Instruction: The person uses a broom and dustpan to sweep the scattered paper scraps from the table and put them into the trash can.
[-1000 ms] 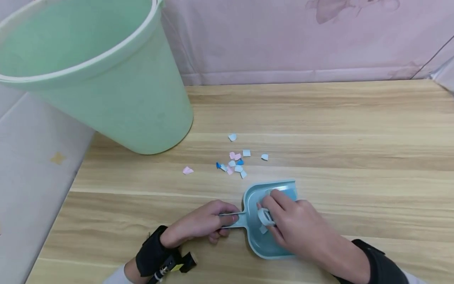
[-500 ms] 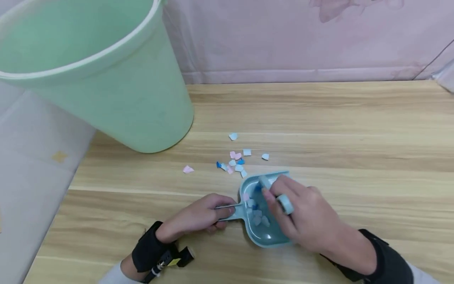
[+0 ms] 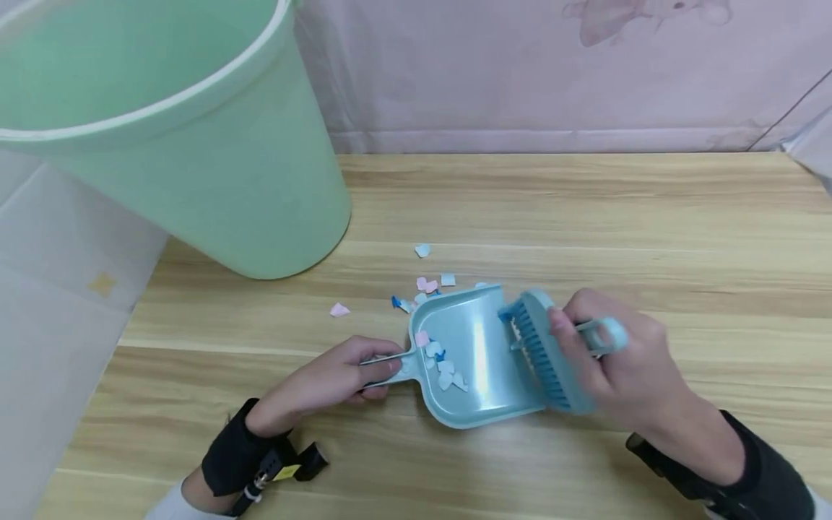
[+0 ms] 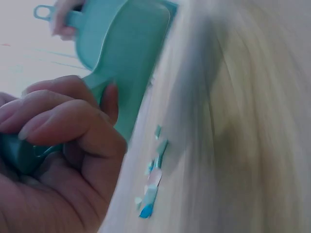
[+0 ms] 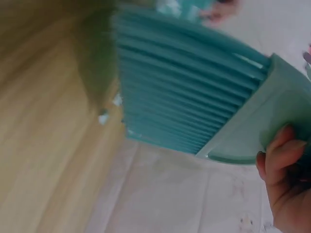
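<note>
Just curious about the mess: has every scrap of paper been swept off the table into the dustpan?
No, several paper scraps lie on the table beyond the dustpan.

dustpan [image 3: 484,361]: it lies on the surface [image 3: 650,231], in the near middle part; all places below are given relative to it.
left hand [image 3: 338,375]: at the left of the dustpan, it holds the dustpan's handle.
right hand [image 3: 617,368]: at the right of the dustpan, it holds the brush.
brush [image 3: 546,354]: over the right edge of the dustpan, with the bristles turned to the pan.
scraps inside [image 3: 445,368]: in the dustpan, at its left part near the handle.
scraps outside [image 3: 422,285]: on the surface, just behind the dustpan.
bucket [image 3: 175,137]: far behind the dustpan and to its left, well apart from it.
</note>
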